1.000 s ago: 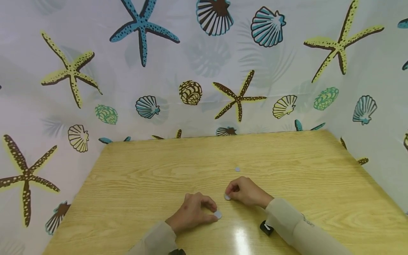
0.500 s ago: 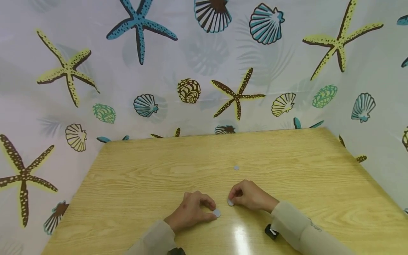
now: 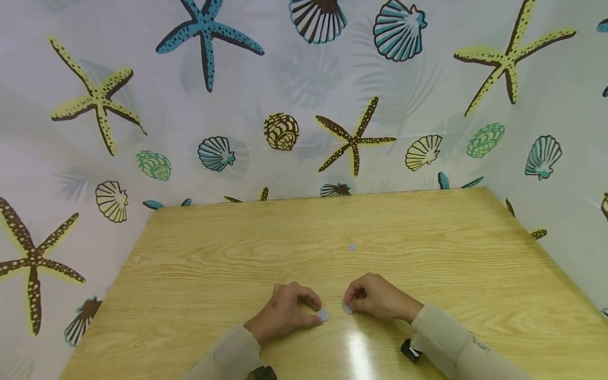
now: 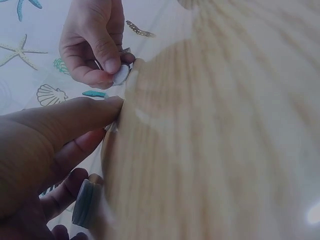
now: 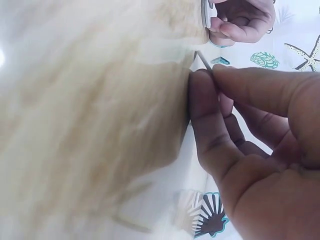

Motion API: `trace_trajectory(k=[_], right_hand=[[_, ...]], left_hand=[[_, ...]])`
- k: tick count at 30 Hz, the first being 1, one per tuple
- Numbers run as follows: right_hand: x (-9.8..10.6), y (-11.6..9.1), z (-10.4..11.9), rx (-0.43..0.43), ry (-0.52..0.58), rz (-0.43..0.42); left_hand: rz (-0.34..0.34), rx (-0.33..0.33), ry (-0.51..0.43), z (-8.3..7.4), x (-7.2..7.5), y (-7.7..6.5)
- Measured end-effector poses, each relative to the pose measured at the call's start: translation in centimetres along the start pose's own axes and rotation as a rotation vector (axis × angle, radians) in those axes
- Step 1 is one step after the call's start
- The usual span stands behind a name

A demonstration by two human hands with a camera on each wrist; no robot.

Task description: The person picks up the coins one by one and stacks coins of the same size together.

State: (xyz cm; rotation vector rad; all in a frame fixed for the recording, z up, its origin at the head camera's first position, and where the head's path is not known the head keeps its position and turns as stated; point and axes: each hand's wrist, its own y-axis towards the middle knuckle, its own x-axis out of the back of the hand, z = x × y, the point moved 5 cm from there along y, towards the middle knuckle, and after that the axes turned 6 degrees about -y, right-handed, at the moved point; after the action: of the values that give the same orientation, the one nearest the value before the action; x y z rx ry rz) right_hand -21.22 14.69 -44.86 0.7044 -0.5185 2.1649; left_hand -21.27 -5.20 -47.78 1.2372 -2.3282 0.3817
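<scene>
While the left hand (image 3: 284, 312) arches over the counter (image 3: 228, 253) with its thumb and forefinger at the rim of the left disc (image 3: 323, 315), the right hand (image 3: 380, 298) pinches the right disc (image 3: 348, 308) between thumb and forefinger. The two discs sit just beside each other, a bare strip of wood between them, toward the near middle of the scene. The left disc is round, plain and pale grey with a faint blue cast; its face shows from above, and its left rim meets the fingers. The right disc matches it in colour, though the fingers cover part of it; from the right wrist it appears thin and slanted, almost edge-on. A far disc (image 3: 352, 247) lies flat on the counter beyond the right hand, pale grey and round. By the left hand's lower fingers, the left wrist view shows a layered greenish-grey piece (image 4: 84, 204); whether it is one of these discs I cannot tell. Beige sleeves (image 3: 439, 332) cover both forearms, and a white cloth (image 3: 266, 68) printed with starfish and shells hangs behind the yellowish wood.
</scene>
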Motion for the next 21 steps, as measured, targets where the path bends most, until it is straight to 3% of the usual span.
trace_trajectory(k=[21], right_hand=[[-0.17, -0.53, -0.16, 0.011, 0.011, 0.006]], left_hand=[[-0.016, -0.013, -0.004, 0.03, 0.06, -0.08]])
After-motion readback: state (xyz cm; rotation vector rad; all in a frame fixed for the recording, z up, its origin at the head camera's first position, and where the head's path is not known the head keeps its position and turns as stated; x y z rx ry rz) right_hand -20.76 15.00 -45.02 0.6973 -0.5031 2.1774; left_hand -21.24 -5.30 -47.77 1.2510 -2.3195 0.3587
